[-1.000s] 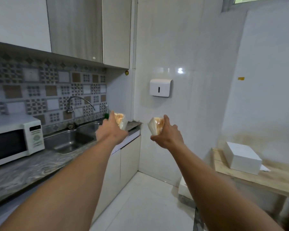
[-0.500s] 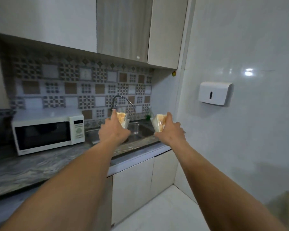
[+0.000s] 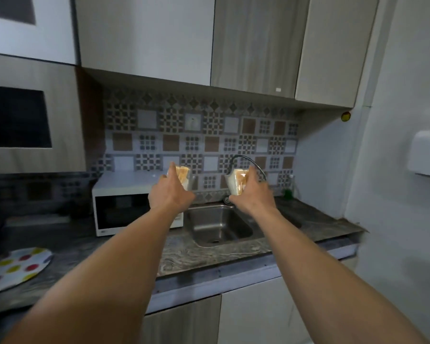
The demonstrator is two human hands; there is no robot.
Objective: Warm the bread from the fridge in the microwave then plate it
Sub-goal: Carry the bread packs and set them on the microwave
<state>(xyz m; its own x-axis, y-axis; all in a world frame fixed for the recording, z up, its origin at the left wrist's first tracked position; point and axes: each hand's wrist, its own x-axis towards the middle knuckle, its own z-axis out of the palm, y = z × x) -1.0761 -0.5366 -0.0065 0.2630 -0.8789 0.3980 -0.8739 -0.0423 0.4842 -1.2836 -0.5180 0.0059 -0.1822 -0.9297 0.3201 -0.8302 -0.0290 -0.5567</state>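
two bare forearms reach forward over the front edge of the counter (image 3: 209,254). at the counter's left end, near that front edge, lies a white plate (image 3: 15,266) with coloured dots. further in, the steel sink (image 3: 243,232) is set into the counter, showing between the two arms.

the left hand (image 3: 170,194) is held up in front of the microwave's right end. its fingers are curled round the left bread packet (image 3: 183,173), a clear-wrapped slice that stands above the knuckles. the right hand (image 3: 252,197) is level with it and well apart, above the sink's back rim. it grips the right bread packet (image 3: 237,181), also clear-wrapped, whose pale side faces left. both packets are in the air, touching neither the counter nor each other.

the white microwave (image 3: 122,209) sits behind the left hand, along the counter's back edge left of the sink, with its door closed. the curved faucet (image 3: 243,158) rises behind the right hand, in front of the patterned tile wall (image 3: 209,135).
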